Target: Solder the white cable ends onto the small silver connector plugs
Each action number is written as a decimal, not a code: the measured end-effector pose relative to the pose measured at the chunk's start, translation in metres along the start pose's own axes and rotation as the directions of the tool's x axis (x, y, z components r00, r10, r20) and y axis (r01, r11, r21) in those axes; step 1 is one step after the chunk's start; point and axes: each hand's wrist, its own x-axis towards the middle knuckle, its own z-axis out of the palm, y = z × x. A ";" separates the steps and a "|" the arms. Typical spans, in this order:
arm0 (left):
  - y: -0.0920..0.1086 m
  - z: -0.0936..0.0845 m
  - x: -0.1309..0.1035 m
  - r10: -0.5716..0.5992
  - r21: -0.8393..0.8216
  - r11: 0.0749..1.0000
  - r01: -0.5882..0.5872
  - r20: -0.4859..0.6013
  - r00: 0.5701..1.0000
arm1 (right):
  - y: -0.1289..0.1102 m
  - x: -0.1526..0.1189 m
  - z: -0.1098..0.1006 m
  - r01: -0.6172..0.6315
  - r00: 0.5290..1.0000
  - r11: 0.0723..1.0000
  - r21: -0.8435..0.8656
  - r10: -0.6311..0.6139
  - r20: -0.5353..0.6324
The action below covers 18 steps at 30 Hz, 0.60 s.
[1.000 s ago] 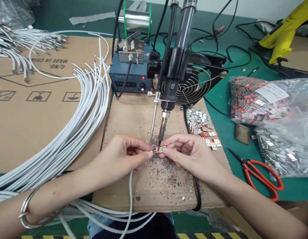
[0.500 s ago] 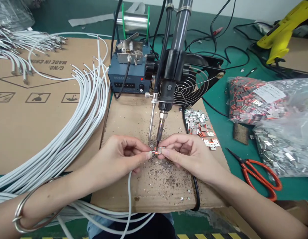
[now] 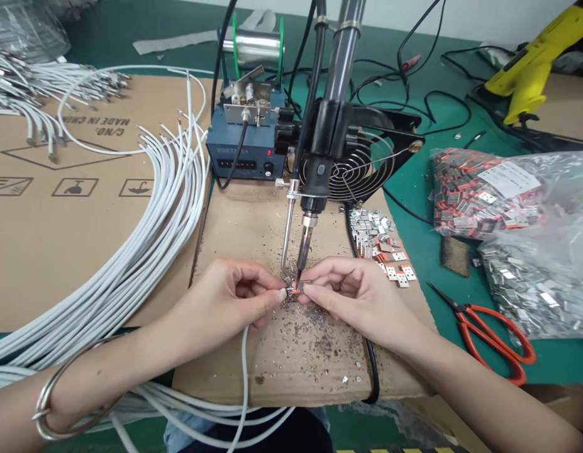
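One soldering iron slopes down from twelve o'clock; right hand at three and left hand at nine pinch, the left a white cable, the right an orange-and-metal connector at the iron's tip.

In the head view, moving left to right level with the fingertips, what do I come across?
Bundle of white cables → left hand → small connector → right hand → red-handled scissors → clear bag of metal pieces.
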 end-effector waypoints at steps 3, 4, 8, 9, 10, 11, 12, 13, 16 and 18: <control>0.000 0.000 0.000 0.002 -0.006 1.000 -0.002 0.006 1.000 | 0.001 0.000 -0.001 0.003 1.000 1.000 -0.001 -0.003 0.022; 0.000 0.001 -0.001 0.009 -0.013 1.000 -0.009 0.009 1.000 | 0.001 0.000 -0.001 0.007 1.000 1.000 -0.008 -0.006 0.029; 0.002 0.003 -0.002 0.026 -0.032 0.999 -0.026 0.023 0.999 | 0.000 -0.001 -0.003 0.013 0.998 0.999 -0.033 -0.011 0.055; 0.002 0.003 -0.002 0.028 -0.030 0.999 -0.027 0.025 0.999 | -0.001 -0.001 -0.004 0.010 0.998 0.999 -0.036 -0.008 0.061; 0.002 0.003 -0.002 0.031 -0.029 0.999 -0.030 0.028 0.999 | -0.002 -0.002 -0.004 0.007 0.998 0.999 -0.038 -0.004 0.068; 0.002 0.003 -0.002 0.033 -0.028 0.999 -0.032 0.028 0.999 | -0.002 -0.002 -0.004 0.003 0.997 0.999 -0.037 0.000 0.072; 0.002 0.003 -0.003 0.036 -0.029 0.999 -0.035 0.028 0.999 | -0.003 -0.002 -0.004 -0.001 0.997 0.999 -0.036 0.004 0.077; 0.002 0.003 -0.003 0.036 -0.032 0.999 -0.035 0.027 0.999 | -0.003 -0.002 -0.004 -0.004 0.997 0.999 -0.035 0.007 0.080; 0.002 0.003 -0.003 0.024 -0.042 0.999 -0.023 0.016 1.000 | -0.002 -0.002 -0.004 -0.005 0.997 0.999 -0.043 0.008 0.072; 0.001 0.003 -0.002 0.022 -0.052 0.998 -0.022 0.013 1.000 | -0.001 -0.001 -0.003 -0.004 0.998 0.999 -0.045 0.007 0.057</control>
